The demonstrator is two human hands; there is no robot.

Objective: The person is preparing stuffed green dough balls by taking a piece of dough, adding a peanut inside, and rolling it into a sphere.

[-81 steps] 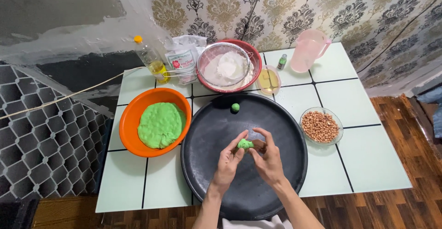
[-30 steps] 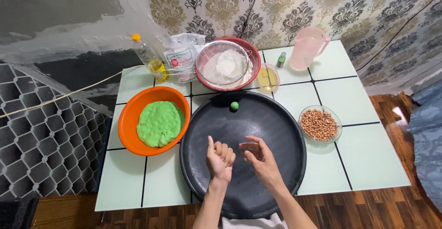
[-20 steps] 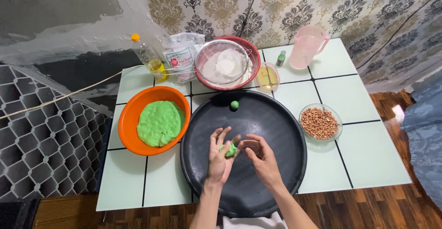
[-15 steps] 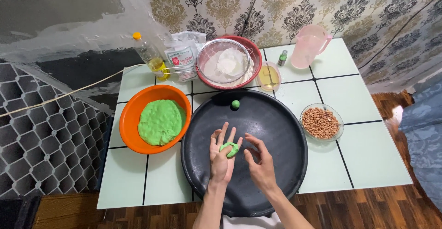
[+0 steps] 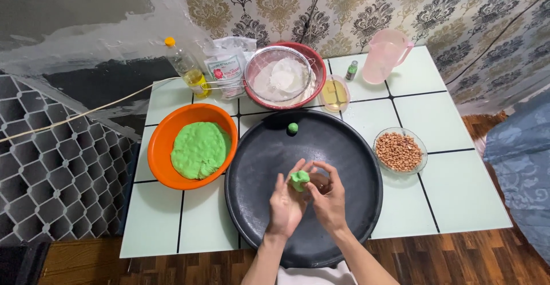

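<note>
A low table topped with pale green square tiles and dark grout lines (image 5: 464, 187) stands on a dark reddish-brown wooden plank floor (image 5: 487, 262). Behind it hangs cream wallpaper with dark damask patterning (image 5: 344, 4). At left, rough grey plaster (image 5: 69, 10) sits above a white honeycomb-patterned panel (image 5: 57, 170), possibly a screen.

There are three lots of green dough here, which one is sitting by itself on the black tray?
The small green ball at the tray's far edge. The big lump lies in the orange bowl; the third piece is between both hands.
</note>
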